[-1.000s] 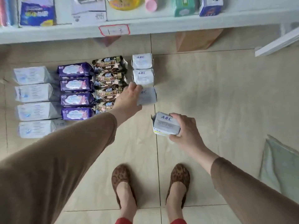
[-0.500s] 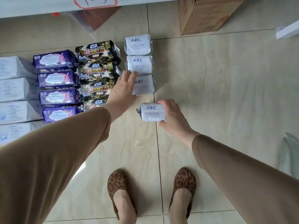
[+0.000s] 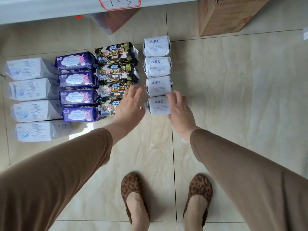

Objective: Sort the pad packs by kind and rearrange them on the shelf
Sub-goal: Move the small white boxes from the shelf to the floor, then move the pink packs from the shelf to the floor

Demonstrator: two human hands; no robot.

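4th ABC pack now down in column; right hand gripping it, left hand off, fingers spread.

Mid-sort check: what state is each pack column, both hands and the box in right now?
ABC column: four packs, flat on the floor.
Nearest ABC pack: in line, right hand curled on its edge.
Left hand: open, above black packs.
Purple packs: four, aligned.
Cardboard box: standing under the shelf.
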